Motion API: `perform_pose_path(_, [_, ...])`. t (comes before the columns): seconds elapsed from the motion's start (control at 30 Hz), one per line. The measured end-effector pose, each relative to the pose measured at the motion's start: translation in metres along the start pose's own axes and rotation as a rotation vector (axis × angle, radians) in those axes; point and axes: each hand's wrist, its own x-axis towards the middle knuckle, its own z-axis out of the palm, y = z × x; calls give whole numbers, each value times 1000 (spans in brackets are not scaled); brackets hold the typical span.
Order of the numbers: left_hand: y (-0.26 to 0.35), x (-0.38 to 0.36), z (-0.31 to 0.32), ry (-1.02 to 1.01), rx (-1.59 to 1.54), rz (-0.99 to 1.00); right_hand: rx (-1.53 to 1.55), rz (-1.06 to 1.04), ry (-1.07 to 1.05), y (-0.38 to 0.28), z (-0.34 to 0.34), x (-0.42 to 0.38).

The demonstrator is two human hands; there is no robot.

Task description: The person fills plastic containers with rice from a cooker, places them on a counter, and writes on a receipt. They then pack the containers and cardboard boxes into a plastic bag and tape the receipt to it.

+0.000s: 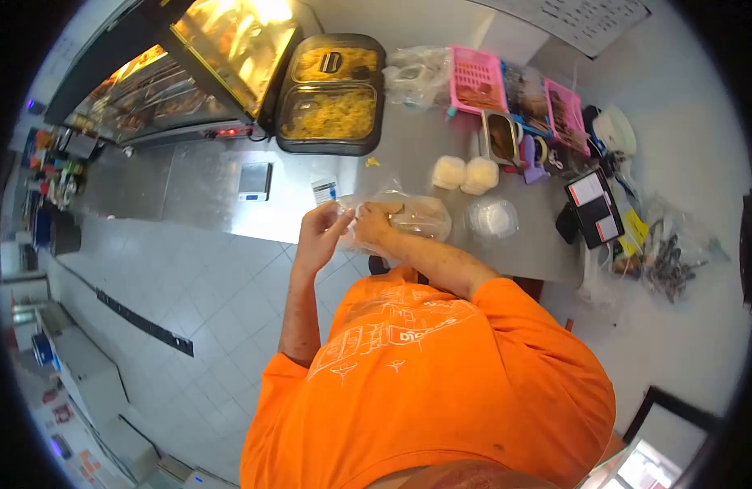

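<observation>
A clear plastic bag [408, 213] with something pale brown inside lies at the front edge of the steel counter. My left hand [319, 232] is at the bag's left end, its fingers pinched on the plastic. On the bag's left part rests my right hand [376, 224], fingers bent round the gathered plastic. Just beyond my left hand is a small printed label [324, 191]. To the right of the bag stands a round clear container [493, 218] with white contents, and behind it sit two small white-filled tubs [465, 174].
A small scale [255, 181] lies on the steel counter [196, 183] at the left. Behind are a black tray of yellow food [331, 94], a lit glass food warmer [229, 57], a pink basket [478, 77] and a metal container [500, 137]. A card holder [594, 206] stands at right.
</observation>
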Motion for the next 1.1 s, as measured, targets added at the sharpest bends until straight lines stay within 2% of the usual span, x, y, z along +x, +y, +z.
perform_pose_path(0.07, [-1,3,-5,-24,-9,6,-116,-54,-58,0,0,-1])
perform_pose_path(0.1, [1,5,-6,-29,-4,8,-141,-25,157,-2,5,0])
perform_pose_path(0.13, [1,6,-6,-33,2,10,-109,-49,195,0,11,-7])
perform_pose_path(0.2, [-5,10,-8,-35,-21,-21,-49,-99,280,3,-42,-32])
perform_pose_path(0.3, [-12,14,-10,-27,-96,4,443,-36,185,16,-94,-69])
perform_pose_path(0.37, [-14,15,-16,-32,-108,-15,524,8,688,42,-140,-128])
perform_pose_path(0.4, [-14,16,-17,-31,-111,-23,484,135,990,66,-147,-156])
perform_pose_path(0.43, [-12,16,-17,-39,-128,-18,387,542,1214,91,-126,-173])
perform_pose_path(0.47, [-12,17,-18,-51,-119,-16,251,883,1107,122,-117,-200])
perform_pose_path(0.5, [-12,19,-19,-62,-110,-13,295,1104,958,146,-97,-227])
perform_pose_path(0.57, [-13,21,-18,-84,-102,-12,519,1463,392,209,11,-276])
perform_pose_path(0.67, [-9,23,-14,-100,-122,-5,1231,1330,516,214,40,-298])
perform_pose_path(0.77, [-6,24,-8,-116,-165,0,1060,1168,633,218,60,-306])
perform_pose_path(0.8, [-6,23,-7,-122,-177,-3,1113,1229,642,211,49,-305])
perform_pose_path(0.87, [-5,20,-5,-132,-190,-14,1217,1354,661,178,-18,-296])
perform_pose_path(0.9, [-4,20,-3,-132,-192,-19,1359,1299,753,170,-30,-294])
perform_pose_path(0.97, [-2,17,-2,-128,-190,-29,1640,1165,929,157,-46,-290])
perform_pose_path(1.07, [-1,12,-2,-130,-194,-50,2424,606,766,141,-67,-268])
perform_pose_path(1.1, [-1,11,-1,-139,-207,-61,2448,447,674,125,-79,-249])
